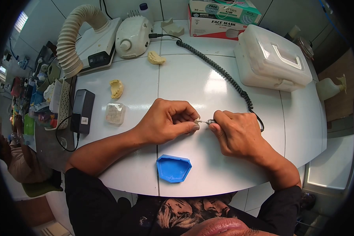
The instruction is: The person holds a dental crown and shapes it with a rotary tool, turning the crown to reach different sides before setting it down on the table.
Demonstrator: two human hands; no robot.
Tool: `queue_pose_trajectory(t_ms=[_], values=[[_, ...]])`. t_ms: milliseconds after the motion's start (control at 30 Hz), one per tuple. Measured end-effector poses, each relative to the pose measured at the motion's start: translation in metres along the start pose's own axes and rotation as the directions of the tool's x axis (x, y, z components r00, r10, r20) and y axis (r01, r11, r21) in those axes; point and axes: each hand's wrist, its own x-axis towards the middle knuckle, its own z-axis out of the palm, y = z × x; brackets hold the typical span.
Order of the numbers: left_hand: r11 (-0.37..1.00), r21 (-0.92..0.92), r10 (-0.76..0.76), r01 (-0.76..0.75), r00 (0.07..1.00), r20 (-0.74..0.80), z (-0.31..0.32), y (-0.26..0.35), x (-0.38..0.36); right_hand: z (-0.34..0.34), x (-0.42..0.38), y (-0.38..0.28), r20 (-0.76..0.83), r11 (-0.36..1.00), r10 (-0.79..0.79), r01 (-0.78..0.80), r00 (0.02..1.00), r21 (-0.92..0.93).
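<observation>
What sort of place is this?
Probably a dental workshop: the right hand holds a corded handpiece, and two yellowish casts, apparently of dental arches, lie on the white table.

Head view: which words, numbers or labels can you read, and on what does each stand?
"FREE": upper box
"30": upper box
"ofties", first letter unclear: upper box
"FACE MASK": lower box
Too small or blurred: other box print, sticker on black adapter, dark panel marks.
</observation>
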Motion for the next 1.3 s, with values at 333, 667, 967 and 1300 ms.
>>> queue_pose_trajectory(t_ms=[333, 667, 967, 1300], values=[[1.000, -0.022, -0.003, 0.003, 1.000, -0.004, 0.000, 0.000, 0.000, 0.001, 0.000, 0.002, -0.034, 0.998, 0.012, -0.009, 0.999, 0.066], [1.000, 0.013, 0.007, -0.006, 1.000, -0.013, -0.001, 0.001, 0.000, 0.000, 0.000, -0.002, -0.039, 0.999, 0.031, -0.031, 0.999, 0.013], [0.997, -0.053, 0.054, -0.054, 0.998, -0.010, 0.000, -0.008, 0.002, -0.005, 0.005, 0.006, -0.059, 0.993, 0.054, -0.047, 0.997, 0.110], [0.998, -0.029, 0.049, -0.050, 0.999, -0.022, 0.001, -0.009, 0.001, -0.004, 0.000, 0.002, -0.075, 0.995, 0.040, -0.033, 0.996, 0.099]])
